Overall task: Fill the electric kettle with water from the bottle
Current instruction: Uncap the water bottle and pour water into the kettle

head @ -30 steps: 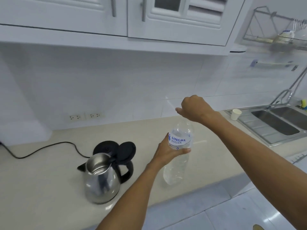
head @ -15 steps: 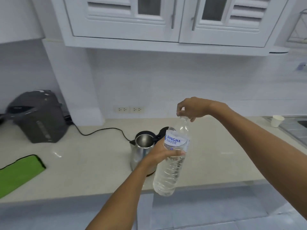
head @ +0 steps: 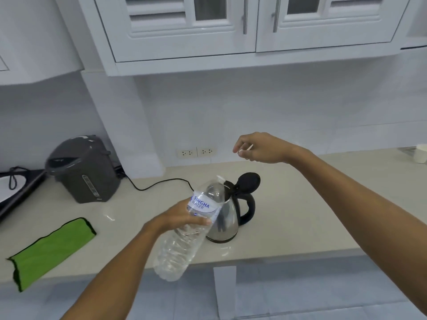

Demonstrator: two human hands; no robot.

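A clear plastic water bottle (head: 184, 236) with a blue-lettered label is gripped around its upper body by my left hand (head: 179, 219). It tilts to the right, with its uncapped mouth at the rim of the steel electric kettle (head: 227, 220). The kettle stands on the counter with its black lid (head: 248, 182) flipped up. My right hand (head: 258, 147) hovers above and behind the kettle, its fingertips pinching the small white bottle cap (head: 249, 148).
A grey hot-water dispenser (head: 84, 168) stands at the back left, with a black cord (head: 159, 184) running toward the kettle. A green cloth (head: 52, 248) lies near the counter's front left edge. A white cup (head: 420, 153) sits far right. Cabinets hang overhead.
My right hand has lifted the cap off the bottle and moved up and right. My left hand has tilted the bottle toward the kettle's opening. The view has shifted.
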